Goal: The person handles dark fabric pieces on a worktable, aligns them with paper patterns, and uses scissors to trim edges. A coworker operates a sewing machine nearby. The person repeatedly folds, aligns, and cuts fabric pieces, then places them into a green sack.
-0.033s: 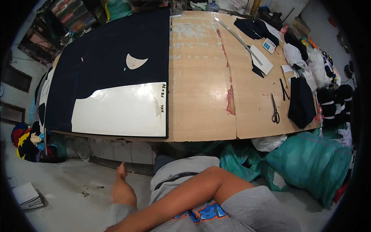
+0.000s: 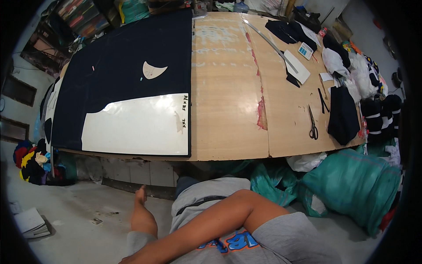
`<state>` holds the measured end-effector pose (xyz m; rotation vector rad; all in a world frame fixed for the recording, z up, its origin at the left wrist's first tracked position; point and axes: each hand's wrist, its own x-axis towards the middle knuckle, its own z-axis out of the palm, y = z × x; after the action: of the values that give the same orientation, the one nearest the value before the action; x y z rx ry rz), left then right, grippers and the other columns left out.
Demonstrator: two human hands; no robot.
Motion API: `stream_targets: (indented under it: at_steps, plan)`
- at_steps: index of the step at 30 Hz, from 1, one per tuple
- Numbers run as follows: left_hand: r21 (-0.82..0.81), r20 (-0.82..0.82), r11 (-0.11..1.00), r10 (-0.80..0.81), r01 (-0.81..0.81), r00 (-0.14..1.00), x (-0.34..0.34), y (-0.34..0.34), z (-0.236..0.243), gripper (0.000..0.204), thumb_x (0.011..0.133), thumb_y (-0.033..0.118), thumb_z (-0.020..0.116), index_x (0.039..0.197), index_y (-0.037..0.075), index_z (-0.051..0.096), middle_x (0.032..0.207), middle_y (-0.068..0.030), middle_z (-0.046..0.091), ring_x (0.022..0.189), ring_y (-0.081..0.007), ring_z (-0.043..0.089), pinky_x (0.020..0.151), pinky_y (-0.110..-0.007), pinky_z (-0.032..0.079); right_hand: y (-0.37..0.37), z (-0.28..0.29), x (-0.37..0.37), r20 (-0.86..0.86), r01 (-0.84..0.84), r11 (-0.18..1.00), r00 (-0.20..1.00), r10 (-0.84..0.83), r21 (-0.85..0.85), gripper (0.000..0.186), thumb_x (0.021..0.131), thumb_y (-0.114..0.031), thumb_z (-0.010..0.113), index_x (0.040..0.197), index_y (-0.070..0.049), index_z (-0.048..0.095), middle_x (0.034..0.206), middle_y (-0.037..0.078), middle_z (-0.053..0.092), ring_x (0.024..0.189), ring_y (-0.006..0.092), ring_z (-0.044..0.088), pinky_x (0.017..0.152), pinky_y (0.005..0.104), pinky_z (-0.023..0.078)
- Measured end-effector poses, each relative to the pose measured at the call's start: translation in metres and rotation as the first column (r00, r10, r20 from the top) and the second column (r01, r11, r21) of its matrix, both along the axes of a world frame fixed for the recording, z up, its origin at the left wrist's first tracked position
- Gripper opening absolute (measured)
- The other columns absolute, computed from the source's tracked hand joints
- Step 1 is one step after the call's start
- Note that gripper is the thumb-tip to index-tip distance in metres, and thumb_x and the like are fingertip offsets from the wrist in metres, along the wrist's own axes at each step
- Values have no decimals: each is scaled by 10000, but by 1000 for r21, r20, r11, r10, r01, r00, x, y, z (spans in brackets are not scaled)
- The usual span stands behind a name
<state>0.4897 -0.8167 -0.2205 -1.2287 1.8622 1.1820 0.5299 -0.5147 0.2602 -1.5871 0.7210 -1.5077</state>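
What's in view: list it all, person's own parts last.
Table: one, brown, centre
Cloth: one, dark, table's left
Templates: two, white and cream, on cloth
Small bits: two, pink, bluish, on cloth
Metal strip: one, silver, table's right
Calculator: one, white, table's right
Scissors: one, black, right
Fabric pieces: several, dark, right
Plastic bags: several, whitish, far right
Sacks: several, green, lower right
Fabric heap: one, multicoloured, floor left
Paper stack: one, white, floor left
Left hand: one, bare, lower left
Right arm: one, grey-sleeved, across body
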Motion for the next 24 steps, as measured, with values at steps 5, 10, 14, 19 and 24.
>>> stream_targets:
  at_steps: [5,10,14,19,24]
  plan:
    - [-374,193,407,-845,834,499,22,39,-15,565,1025,531,659,1106,-7,812,1032,-229,811,1010,-409,783,901,-522,589,35,4,5,13,31,997,999,-31,-66,521,1163,-414,428,1235,24,701,1250,296,710,1219,467,657,1082,542,498]
    - [-82,26,529,-846,845,532,18,182,34,476,1045,500,650,1154,64,808,1002,-173,826,1048,-354,794,965,-481,591,101,-54,-46,92,343,939,936,-340,-11,406,1161,-347,470,1291,-11,658,1262,248,707,1233,432,661,1081,534,510]
    - [-169,-495,700,-669,694,555,87,110,3,444,1068,443,648,1206,36,758,1049,-189,817,1037,-403,780,932,-489,592,205,-165,-52,-313,890,403,454,-835,215,289,1102,-286,617,1161,-36,747,1095,193,759,1063,417,720,913,500,583]
    - [-25,-546,888,-397,460,738,52,182,132,352,1128,306,616,1064,-7,765,892,-119,792,829,-198,754,792,-379,600,371,-140,5,-655,771,-307,181,-733,557,231,1074,-248,650,1060,-28,722,976,230,726,908,423,724,815,451,571]
    - [-377,-736,904,-425,203,526,-65,210,222,498,1124,321,641,783,-1,473,691,2,414,689,-105,370,605,-365,358,364,-134,-53,-713,855,-431,-109,-693,288,223,1070,-180,661,970,17,689,838,197,693,770,332,716,743,416,557]
